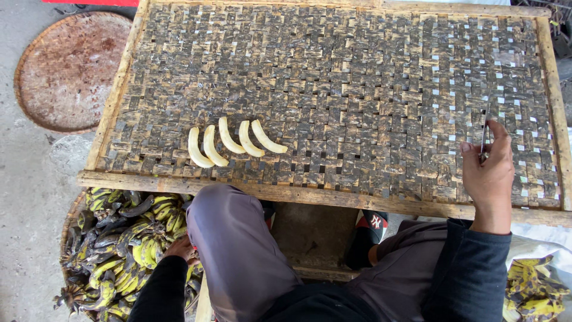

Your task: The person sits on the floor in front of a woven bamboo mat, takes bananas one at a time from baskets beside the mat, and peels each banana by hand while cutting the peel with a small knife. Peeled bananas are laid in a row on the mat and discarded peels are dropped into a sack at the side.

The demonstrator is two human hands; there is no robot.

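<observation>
We sit before a large woven drying rack (357, 71) in a wooden frame; it serves as our tabletop and fills most of the view. Beyond its far left corner a round woven tray (65, 71) lies on the concrete floor. Low on the left, beside our knee, a basket of unpeeled bananas (119, 250) holds yellow and blackened fruit heaped together; at the lower right a pile of peels (533, 292) shows.

On the rack's near left part, five peeled bananas (232, 143) lie in a row, curved alike, close together and some touching at the ends.

Our left hand (182, 247) reaches down into the basket, resting on the fruit; whether its grip has closed on one we cannot tell, since the fingers are hidden behind the knee and sleeve. Our right hand (488, 173) rests over the rack's near right part, fingers clamped on a small knife (484, 140) with its thin blade pointing away from us.

To do this well, in our judgement, we should pick a firm fruit from the top of the heap rather than tug one from under, keep the blade turned away from the reaching arm, and lay each new fruit beside the row's right end without crowding.
</observation>
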